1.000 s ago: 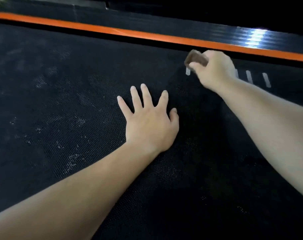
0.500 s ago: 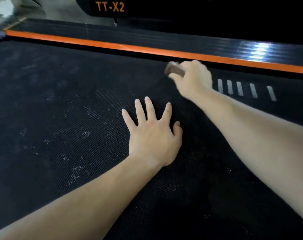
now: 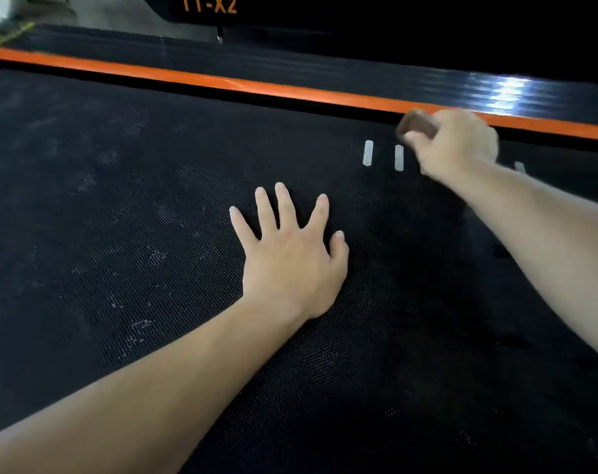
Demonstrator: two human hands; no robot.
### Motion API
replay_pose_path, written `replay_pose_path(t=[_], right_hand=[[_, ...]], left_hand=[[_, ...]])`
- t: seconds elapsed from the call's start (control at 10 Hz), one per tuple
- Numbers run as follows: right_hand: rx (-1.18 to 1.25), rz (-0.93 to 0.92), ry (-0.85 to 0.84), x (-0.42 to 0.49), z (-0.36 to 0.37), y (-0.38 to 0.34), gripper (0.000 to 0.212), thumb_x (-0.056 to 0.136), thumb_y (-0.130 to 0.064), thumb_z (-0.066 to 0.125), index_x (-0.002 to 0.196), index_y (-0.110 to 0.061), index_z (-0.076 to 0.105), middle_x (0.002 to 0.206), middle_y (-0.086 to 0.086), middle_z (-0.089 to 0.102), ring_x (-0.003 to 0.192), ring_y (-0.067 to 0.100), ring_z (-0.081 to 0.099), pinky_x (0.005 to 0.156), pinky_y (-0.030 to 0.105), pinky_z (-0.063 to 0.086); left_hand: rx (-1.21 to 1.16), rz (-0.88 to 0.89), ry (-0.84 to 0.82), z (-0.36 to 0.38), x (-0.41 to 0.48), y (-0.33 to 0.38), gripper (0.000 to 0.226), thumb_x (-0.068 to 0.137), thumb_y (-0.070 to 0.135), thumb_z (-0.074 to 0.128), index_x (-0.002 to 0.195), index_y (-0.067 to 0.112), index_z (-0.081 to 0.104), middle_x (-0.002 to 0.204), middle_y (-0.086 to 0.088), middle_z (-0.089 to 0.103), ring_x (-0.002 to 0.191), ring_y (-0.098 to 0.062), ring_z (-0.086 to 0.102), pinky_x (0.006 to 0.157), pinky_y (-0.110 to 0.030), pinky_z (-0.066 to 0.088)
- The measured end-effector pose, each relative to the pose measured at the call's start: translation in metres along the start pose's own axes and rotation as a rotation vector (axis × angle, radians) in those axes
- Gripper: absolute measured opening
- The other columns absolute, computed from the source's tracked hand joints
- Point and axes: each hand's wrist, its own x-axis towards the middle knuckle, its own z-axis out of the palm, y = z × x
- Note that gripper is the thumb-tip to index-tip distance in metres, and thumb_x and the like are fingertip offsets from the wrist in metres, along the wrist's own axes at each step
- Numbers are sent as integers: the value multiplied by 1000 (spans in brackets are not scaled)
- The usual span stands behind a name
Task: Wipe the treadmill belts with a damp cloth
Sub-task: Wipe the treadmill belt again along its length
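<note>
Scene: a person leans over a black treadmill belt (image 3: 126,254), both bare arms reaching toward the far orange side rail (image 3: 222,84).
Right hand: the right hand (image 3: 456,145), blurred, is closed around a bunched brown cloth (image 3: 415,124), pressed low at the belt's far edge, just short of the rail.
Left hand: the left hand (image 3: 292,258) lies flat on the belt, fingers spread, holding nothing, apparently as a brace.
White marks: two short white dashes (image 3: 368,152) sit just left of the cloth; others look hidden by the wrist.
Key relation: the rail and belt edge run left to right, rising toward the left; pale dusty smudges lie mostly left of the braced hand, well apart from the cloth.
Judgement: the cloth hand is the only one placed to wipe; strokes would likely follow the rail's line.
</note>
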Motion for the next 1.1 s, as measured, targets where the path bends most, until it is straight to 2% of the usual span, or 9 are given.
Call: replay_pose_path(t=[0.1, 0.3, 0.4, 0.6, 0.7, 0.8, 0.9, 1.0, 1.1], right_hand=[[-53, 110, 34, 0, -3, -2, 45, 98, -55, 54, 113, -15, 65, 112, 12, 66, 106, 36, 61, 91, 45, 46], [102, -273, -96, -37, -5, 11, 33, 93, -54, 60, 83, -23, 60, 87, 1, 59, 83, 24, 56, 75, 40, 45], [68, -1, -1, -17, -10, 13, 39, 93, -56, 59, 98, -18, 68, 93, 2, 65, 93, 29, 64, 82, 43, 51], [94, -373, -91, -64, -10, 11, 29, 94, -52, 62, 88, -23, 62, 87, 3, 59, 80, 25, 56, 75, 41, 48], [55, -134, -26, -43, -20, 30, 33, 95, -53, 60, 92, -20, 63, 90, 2, 62, 85, 28, 61, 71, 36, 42], [56, -139, 45, -64, -12, 19, 36, 94, -51, 61, 94, -16, 65, 91, 4, 61, 86, 29, 60, 72, 36, 41], [178, -383, -95, -117, -16, 11, 33, 91, -47, 67, 78, -18, 57, 79, -2, 52, 73, 22, 51, 67, 34, 37], [129, -401, -114, -114, -29, 33, 33, 91, -49, 66, 75, -23, 54, 76, -3, 50, 72, 22, 52, 66, 34, 36], [94, -77, -8, -92, -29, 46, 36, 91, -54, 63, 84, -19, 63, 89, 5, 61, 90, 31, 61, 75, 39, 46]], left_hand=[[-1, -2, 5, 0, 0, 1, 65, 103, 60, 17, 163, 38, 9, 171, -20, -3, 157, -43, -11, 120, -71, -7], [3, -6, -11, -1, 0, 0, 65, 102, 60, 16, 163, 38, 8, 171, -20, -3, 157, -42, -12, 120, -70, -7], [-1, -7, -12, -1, 0, 0, 65, 102, 60, 16, 163, 39, 8, 171, -19, -3, 157, -42, -12, 120, -70, -7], [-2, -12, -9, -1, 0, -1, 65, 102, 60, 17, 163, 38, 11, 171, -20, -2, 157, -42, -11, 120, -70, -7], [-4, -8, -14, -1, 0, 0, 65, 102, 60, 17, 163, 38, 11, 171, -20, -2, 157, -42, -11, 120, -70, -7], [0, -6, -10, 0, 0, -1, 65, 102, 60, 18, 163, 38, 12, 171, -20, -1, 157, -42, -10, 120, -70, -7], [4, -8, -13, 1, 1, -2, 65, 102, 60, 19, 163, 38, 12, 171, -21, -1, 157, -43, -10, 120, -71, -6], [8, -13, -20, 1, 1, -3, 65, 102, 60, 18, 163, 38, 13, 171, -20, -1, 157, -43, -10, 120, -71, -6], [-3, -16, -32, 1, 0, -2, 66, 102, 61, 18, 163, 37, 13, 171, -20, 0, 157, -42, -10, 120, -70, -8]])
